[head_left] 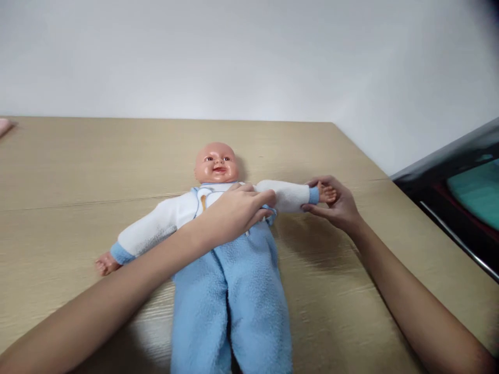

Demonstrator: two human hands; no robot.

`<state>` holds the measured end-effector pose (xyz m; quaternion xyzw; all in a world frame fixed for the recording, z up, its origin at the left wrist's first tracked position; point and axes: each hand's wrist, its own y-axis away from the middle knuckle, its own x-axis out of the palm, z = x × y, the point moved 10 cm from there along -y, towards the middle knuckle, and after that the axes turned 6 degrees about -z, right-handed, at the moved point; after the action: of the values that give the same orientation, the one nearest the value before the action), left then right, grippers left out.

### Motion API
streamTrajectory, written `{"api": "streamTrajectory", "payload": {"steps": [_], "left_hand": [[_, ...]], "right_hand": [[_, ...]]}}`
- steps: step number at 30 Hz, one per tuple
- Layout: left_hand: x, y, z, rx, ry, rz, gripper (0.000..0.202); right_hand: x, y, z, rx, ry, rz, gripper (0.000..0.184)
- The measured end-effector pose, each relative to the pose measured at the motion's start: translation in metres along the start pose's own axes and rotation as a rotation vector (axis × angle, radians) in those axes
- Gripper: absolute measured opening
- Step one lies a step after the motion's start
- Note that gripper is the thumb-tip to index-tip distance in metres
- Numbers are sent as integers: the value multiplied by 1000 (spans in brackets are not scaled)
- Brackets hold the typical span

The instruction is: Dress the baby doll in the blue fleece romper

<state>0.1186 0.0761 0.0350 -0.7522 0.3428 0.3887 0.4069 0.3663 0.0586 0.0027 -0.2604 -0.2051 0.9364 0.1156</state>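
A baby doll (230,291) lies on its back, dressed in fleecy blue overalls over a white long-sleeved top with blue cuffs. Its bald head points away from me and its arms are spread out. Across its chest rests my left hand (241,210), fingers bent and closed at the overalls' edge by the armpit on the right; the fingertips are partly hidden. My right hand (337,202) grips the doll's outstretched arm (290,195) around the cuff, thumb below and fingers behind. The doll's other arm (150,228) lies along the table, beyond my left forearm.
The doll lies on a light wood-coloured table (97,161) with a seam across it. A pale wall (195,57) stands behind. At the right edge is a black object with a teal surface (475,192). A pink item (4,125) shows at the far left.
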Motion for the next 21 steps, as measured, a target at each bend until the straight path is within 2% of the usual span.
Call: {"api": "streamTrajectory", "payload": {"steps": [2, 5, 7, 9, 12, 14, 16, 18, 19, 21], "left_hand": [[-2, 1, -14, 149, 30, -24, 29], [-12, 8, -33, 366, -91, -127, 26], [-22, 18, -50, 526, -234, -270, 22], [-32, 33, -66, 679, -322, -431, 22], [-44, 45, -73, 739, -289, -577, 23], [-53, 39, -59, 610, -123, -583, 17], [-57, 24, -26, 328, 168, -509, 11], [-45, 11, 10, 19, 480, -350, 15], [-37, 8, 21, -94, 588, -269, 16], [-25, 5, 30, -193, 655, -162, 20]], "right_hand": [[1, -6, 15, -18, -97, -60, 60], [22, -12, 52, -135, -85, -24, 62], [44, -10, 82, -269, 8, 6, 54], [72, -4, 109, -411, 104, 68, 37], [103, 7, 133, -530, 126, 155, 25], [109, 11, 136, -531, 77, 218, 17], [110, 18, 131, -492, 8, 331, 23], [108, 27, 117, -390, -67, 428, 34], [106, 30, 107, -310, -113, 442, 35], [101, 37, 85, -84, -275, 394, 23]]}}
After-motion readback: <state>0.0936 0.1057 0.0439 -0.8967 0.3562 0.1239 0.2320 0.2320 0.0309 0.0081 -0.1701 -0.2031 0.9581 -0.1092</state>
